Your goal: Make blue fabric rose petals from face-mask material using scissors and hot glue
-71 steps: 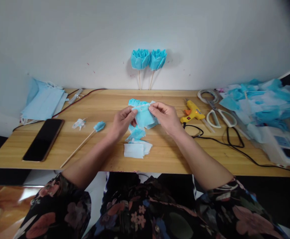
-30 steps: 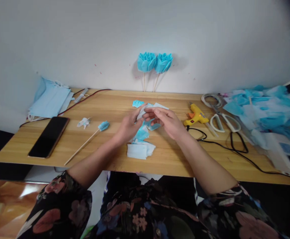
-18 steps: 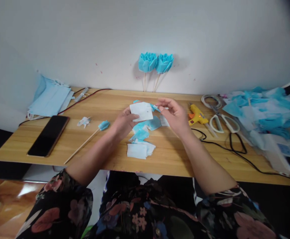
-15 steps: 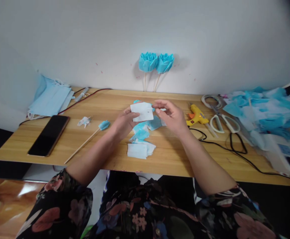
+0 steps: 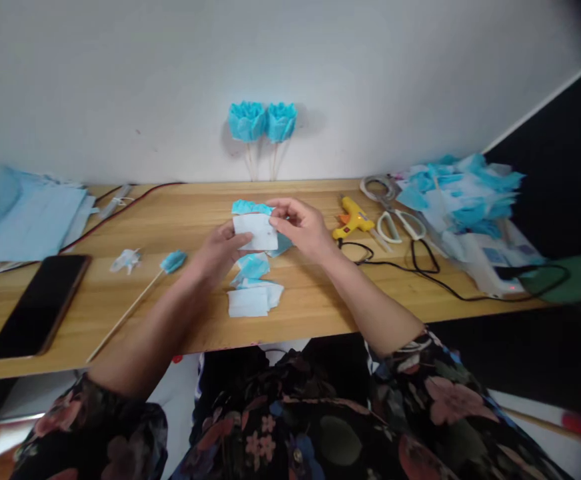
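A small white piece of fabric (image 5: 256, 231) is pinched between my left hand (image 5: 220, 250), thumb on top, and my right hand (image 5: 303, 227), whose thumb and fingers close on its upper right corner. Just behind it lies a crumpled blue piece (image 5: 251, 208). Nearer the table's front edge are a blue scrap (image 5: 252, 268) and flat whitish pieces (image 5: 248, 302). To the left of my hands lies a thin stick (image 5: 126, 316) with a small blue bud (image 5: 173, 261) at its tip. Two blue flowers (image 5: 247, 122) on sticks lean against the wall.
A phone (image 5: 38, 307), a crumpled white scrap (image 5: 126, 260) and stacked blue masks (image 5: 33, 217) are at the left. At the right are a yellow glue gun (image 5: 354, 217) with a black cable, scissors (image 5: 400, 225) and a heap of blue and white pieces (image 5: 465, 193).
The camera view has shifted, so most things appear further left. My right hand has closed on the white piece's corner, where its fingers were at the edge before.
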`<state>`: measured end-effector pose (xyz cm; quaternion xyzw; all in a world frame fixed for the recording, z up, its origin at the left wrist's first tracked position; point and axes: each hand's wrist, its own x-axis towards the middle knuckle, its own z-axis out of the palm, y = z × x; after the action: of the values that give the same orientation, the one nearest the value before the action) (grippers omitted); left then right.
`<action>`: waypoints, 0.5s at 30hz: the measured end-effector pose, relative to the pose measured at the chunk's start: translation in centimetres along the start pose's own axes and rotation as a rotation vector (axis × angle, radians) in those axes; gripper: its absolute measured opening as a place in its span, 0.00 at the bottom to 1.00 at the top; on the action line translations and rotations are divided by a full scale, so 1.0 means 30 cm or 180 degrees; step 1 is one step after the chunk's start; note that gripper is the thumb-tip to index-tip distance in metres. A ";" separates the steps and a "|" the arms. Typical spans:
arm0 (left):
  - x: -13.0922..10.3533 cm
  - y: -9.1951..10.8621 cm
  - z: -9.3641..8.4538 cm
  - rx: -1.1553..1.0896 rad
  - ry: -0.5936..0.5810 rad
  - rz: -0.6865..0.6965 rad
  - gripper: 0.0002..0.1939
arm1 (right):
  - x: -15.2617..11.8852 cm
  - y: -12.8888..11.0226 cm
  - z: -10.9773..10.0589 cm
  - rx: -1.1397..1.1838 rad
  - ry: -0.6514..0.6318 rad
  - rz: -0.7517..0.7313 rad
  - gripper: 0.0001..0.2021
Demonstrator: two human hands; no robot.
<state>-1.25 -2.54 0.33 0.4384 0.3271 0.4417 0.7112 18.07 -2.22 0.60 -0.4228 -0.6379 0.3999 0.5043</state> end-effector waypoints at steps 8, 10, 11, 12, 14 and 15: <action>0.006 -0.002 -0.010 0.0120 0.0232 0.0057 0.15 | 0.032 0.018 -0.044 -0.0296 0.0212 -0.0148 0.15; 0.009 -0.002 -0.014 0.0098 0.0304 0.0083 0.15 | 0.049 0.020 -0.075 -0.0459 0.0372 -0.0190 0.15; 0.010 -0.001 -0.015 0.0084 0.0333 0.0086 0.15 | 0.056 0.015 -0.095 -0.0610 0.0432 -0.0219 0.15; 0.010 0.001 -0.015 0.0070 0.0357 0.0084 0.15 | 0.062 0.005 -0.119 -0.0819 0.0497 -0.0265 0.15; 0.009 0.005 -0.012 0.0026 0.0390 0.0075 0.15 | 0.063 -0.023 -0.177 -0.1432 0.0520 -0.0296 0.15; 0.008 0.007 -0.010 -0.0004 0.0383 0.0071 0.15 | 0.056 -0.038 -0.211 -0.1812 0.0489 -0.0282 0.14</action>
<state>-1.48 -2.19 0.38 0.4141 0.3641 0.4754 0.6855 23.89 -0.46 3.27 -0.5480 -0.7023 0.1493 0.4293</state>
